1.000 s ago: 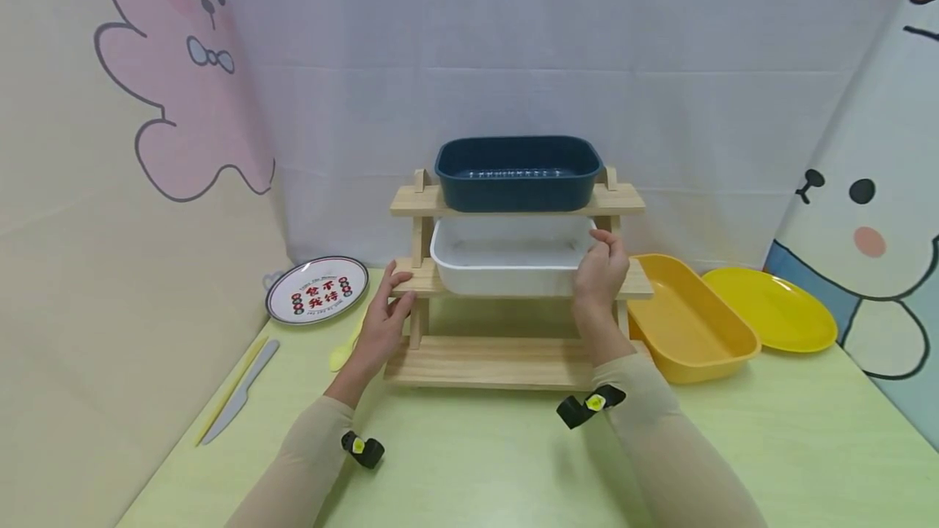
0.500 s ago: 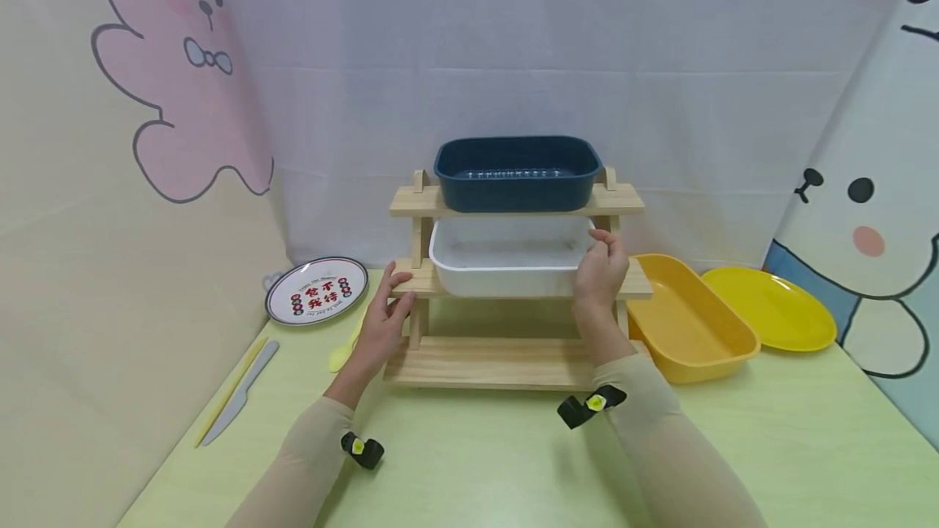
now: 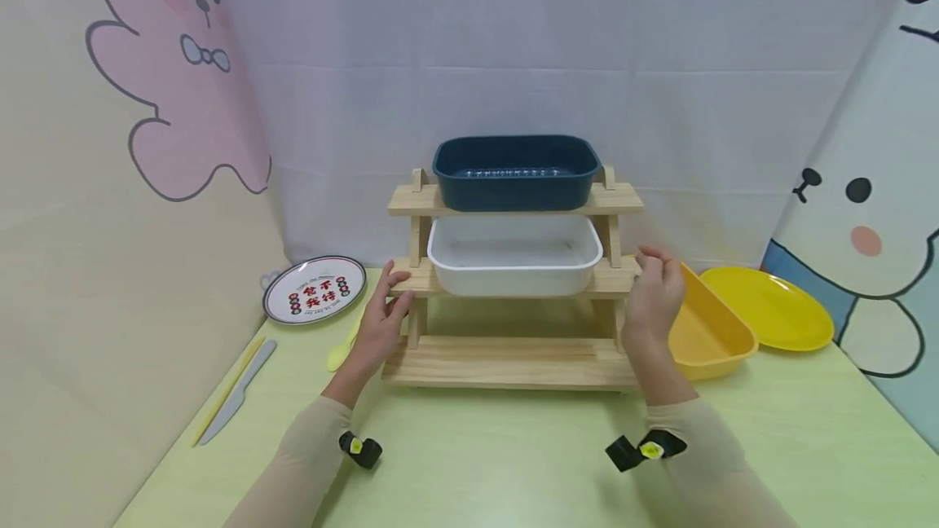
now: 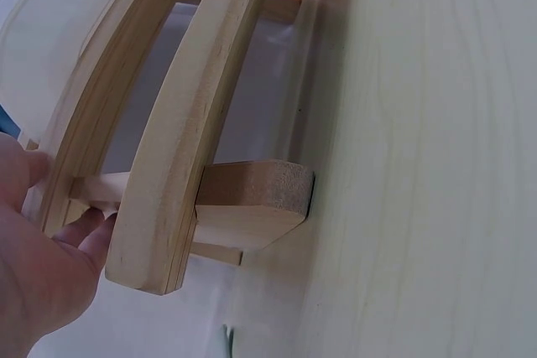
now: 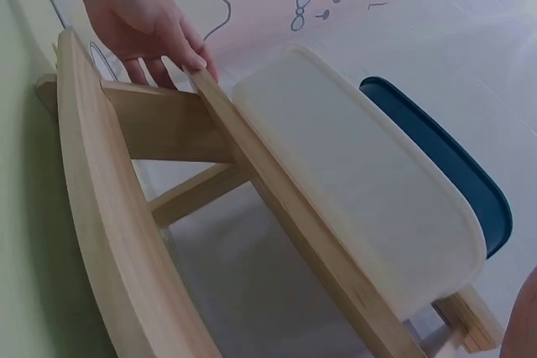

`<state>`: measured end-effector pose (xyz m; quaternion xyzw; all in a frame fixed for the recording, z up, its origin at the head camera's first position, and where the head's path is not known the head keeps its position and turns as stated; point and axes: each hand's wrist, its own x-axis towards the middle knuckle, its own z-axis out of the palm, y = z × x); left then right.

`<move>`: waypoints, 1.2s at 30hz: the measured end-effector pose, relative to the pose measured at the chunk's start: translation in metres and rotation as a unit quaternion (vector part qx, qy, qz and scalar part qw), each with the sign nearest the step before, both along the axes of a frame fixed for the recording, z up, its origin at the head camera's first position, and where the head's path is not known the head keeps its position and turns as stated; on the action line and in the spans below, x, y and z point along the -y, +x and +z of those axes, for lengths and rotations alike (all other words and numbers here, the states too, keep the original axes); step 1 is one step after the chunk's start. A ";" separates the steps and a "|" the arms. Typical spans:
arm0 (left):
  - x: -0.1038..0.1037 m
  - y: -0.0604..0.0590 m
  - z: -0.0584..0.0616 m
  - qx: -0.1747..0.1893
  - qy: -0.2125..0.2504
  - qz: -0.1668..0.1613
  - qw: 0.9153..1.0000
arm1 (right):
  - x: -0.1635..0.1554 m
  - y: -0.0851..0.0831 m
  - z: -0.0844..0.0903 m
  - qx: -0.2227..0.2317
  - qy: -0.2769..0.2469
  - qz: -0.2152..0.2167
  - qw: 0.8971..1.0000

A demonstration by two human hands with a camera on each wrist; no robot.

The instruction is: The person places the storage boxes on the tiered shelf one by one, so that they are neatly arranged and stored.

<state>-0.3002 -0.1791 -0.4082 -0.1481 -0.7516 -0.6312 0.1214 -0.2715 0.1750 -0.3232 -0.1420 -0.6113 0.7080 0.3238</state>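
Left hand [image 3: 376,323] is pinching the left end of the middle shelf [image 3: 423,278] on the wooden rack [image 3: 506,363], fingers bent on the right hand [image 3: 653,300] near the other end, can't tell if it's gripping.

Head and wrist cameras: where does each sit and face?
Head: on the head, facing forward and down at the wooden rack; left hand, right hand and sleeves show.
Left wrist: worn there, facing right along the rack; left hand shows.
Right wrist: worn there, facing left across the rack; left hand and a skin edge show.
Wrist views share the white tray.
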 end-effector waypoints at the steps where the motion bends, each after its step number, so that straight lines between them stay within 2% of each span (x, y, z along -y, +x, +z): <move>1: 0.000 0.000 0.000 -0.001 0.000 0.001 1.000 | -0.006 0.003 0.000 -0.001 -0.004 -0.001 1.000; 5: 0.001 0.000 0.000 0.002 0.003 -0.002 1.000 | -0.038 0.011 -0.005 -0.006 -0.009 -0.023 1.000; 9: 0.001 0.000 -0.001 0.004 0.004 -0.005 1.000 | -0.080 0.009 -0.019 0.020 -0.023 -0.059 0.998; 14: 0.001 0.000 -0.001 0.002 0.006 -0.004 1.000 | -0.126 0.001 -0.040 0.072 -0.039 -0.092 0.992; 20: 0.001 0.001 -0.002 0.008 0.007 -0.004 1.000 | -0.161 -0.002 -0.061 0.145 -0.054 -0.113 0.981; 30: -0.001 0.002 -0.002 0.015 0.016 -0.015 1.000 | -0.182 0.000 -0.084 0.213 -0.032 -0.079 0.973; 33: -0.001 0.002 -0.002 0.015 0.015 -0.013 1.000 | -0.185 -0.002 -0.089 0.225 -0.052 -0.058 0.971; 36: -0.001 0.001 -0.002 0.012 0.012 -0.007 1.000 | -0.188 -0.004 -0.092 0.234 -0.094 -0.038 0.967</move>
